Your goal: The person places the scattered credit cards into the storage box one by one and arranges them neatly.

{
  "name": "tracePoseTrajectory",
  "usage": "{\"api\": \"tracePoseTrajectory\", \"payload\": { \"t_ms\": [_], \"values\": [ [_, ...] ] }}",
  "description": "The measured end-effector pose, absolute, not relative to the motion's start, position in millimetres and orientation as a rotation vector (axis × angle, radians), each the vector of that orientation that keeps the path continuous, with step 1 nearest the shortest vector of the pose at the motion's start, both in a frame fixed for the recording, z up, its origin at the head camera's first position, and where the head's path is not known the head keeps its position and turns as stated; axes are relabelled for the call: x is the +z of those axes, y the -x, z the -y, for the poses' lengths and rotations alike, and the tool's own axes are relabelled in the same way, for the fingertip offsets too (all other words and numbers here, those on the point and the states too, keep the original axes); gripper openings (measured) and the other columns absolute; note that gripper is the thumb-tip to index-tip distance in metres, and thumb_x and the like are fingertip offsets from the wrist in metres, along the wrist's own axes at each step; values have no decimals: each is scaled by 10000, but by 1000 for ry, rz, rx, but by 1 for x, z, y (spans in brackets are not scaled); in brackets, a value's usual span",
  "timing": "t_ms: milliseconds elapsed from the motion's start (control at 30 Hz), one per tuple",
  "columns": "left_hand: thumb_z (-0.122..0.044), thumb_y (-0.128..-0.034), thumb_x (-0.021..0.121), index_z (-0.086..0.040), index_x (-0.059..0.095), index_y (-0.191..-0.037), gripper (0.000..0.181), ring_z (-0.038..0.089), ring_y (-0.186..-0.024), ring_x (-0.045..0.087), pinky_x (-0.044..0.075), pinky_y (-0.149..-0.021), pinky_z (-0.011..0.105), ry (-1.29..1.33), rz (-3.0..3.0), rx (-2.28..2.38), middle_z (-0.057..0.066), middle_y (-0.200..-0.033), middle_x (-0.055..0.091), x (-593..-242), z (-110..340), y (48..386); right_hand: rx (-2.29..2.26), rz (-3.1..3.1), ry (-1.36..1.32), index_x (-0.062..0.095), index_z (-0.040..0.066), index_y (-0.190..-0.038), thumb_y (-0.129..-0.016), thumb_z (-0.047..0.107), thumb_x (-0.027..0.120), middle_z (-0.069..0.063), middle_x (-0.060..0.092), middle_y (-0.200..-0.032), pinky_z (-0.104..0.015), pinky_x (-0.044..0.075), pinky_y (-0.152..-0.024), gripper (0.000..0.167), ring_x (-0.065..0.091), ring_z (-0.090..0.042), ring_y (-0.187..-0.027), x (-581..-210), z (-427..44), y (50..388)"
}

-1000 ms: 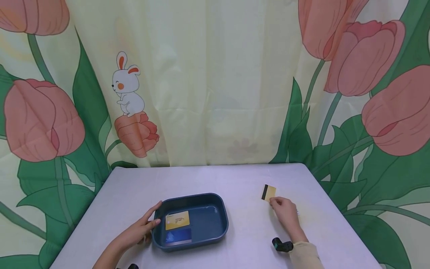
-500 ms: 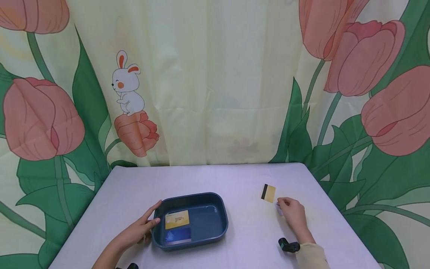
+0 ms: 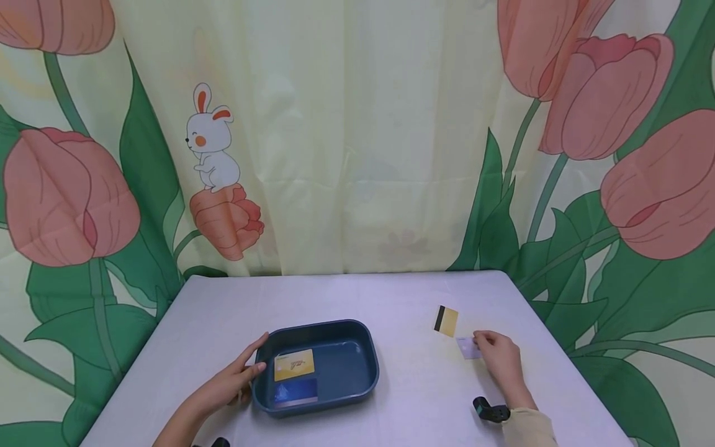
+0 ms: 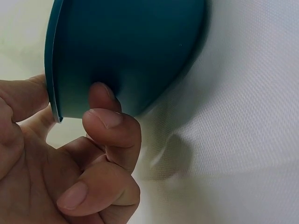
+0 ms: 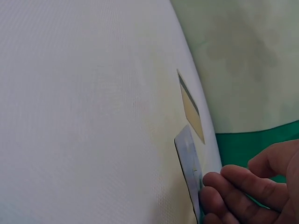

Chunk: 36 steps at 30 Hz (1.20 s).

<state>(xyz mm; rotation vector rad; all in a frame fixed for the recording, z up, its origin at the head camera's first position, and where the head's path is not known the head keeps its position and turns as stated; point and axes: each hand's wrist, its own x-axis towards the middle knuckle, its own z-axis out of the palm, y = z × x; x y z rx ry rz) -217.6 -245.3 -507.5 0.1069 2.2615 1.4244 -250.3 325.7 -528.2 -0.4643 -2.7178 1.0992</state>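
Between the right rim of the dark blue tray and the two cards on the right, there is a wide stretch of the white tablecloth. Behind the gold card with black stripe, more cloth runs to the far table edge, where the flowered curtain hangs. My left hand is clamped on the tray's left rim, with some fingers bent against its outer wall. A yellow card and a dark blue card lie in the tray's left part. My right hand is bent over the right end of the lilac card; whether I pinch it, I cannot tell. Compared with half a second ago, this hand is farther right and more of the lilac card shows, while the tray has stayed in its place.
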Motion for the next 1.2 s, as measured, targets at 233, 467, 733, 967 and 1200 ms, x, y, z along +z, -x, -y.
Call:
{"api": "tracePoseTrajectory", "payload": {
  "t_ms": [233,467,733,967,1200],
  "values": [
    [-370,-1106,481,-246,73,-1678,713,219,-634,499,351,-514,286,-129,-2264,1425,96,-940,593,-506,246,218,1086,2720,494,688,-76,-1262,-1056,276,522,-275,693,-1237,-432,520,-819,441,654,-396,-1102,-529,-338,248],
    [-366,-1106,483,-247,77,-1678,711,213,-629,493,342,-509,279,-143,-2265,1428,78,-889,575,-508,247,219,1075,2715,529,649,-89,-1308,-1068,279,496,-312,643,-1303,-363,516,-772,466,638,-412,-1125,-530,-348,241],
    [-365,-1100,500,-269,87,-1677,716,202,-630,498,345,-510,268,-121,-2263,1432,99,-926,561,-508,246,218,961,2736,599,626,-133,-1288,-1036,235,522,-343,641,-1259,-551,526,-884,458,630,-463,-1101,-525,-350,236],
    [-366,-1096,508,-278,97,-1677,717,206,-631,506,351,-508,271,-107,-2268,1431,105,-976,596,-508,246,217,770,2920,693,552,-208,-1300,-917,431,750,-403,574,-1295,-617,472,-979,772,577,-531,-1129,-517,-339,242],
    [-368,-1095,509,-276,95,-1677,720,202,-625,495,350,-509,269,-107,-2264,1429,102,-929,596,-508,245,218,635,3007,710,561,-238,-1205,-808,487,828,-407,580,-1080,-526,476,-813,869,500,-523,-1021,-512,-329,244]
  ]
}}
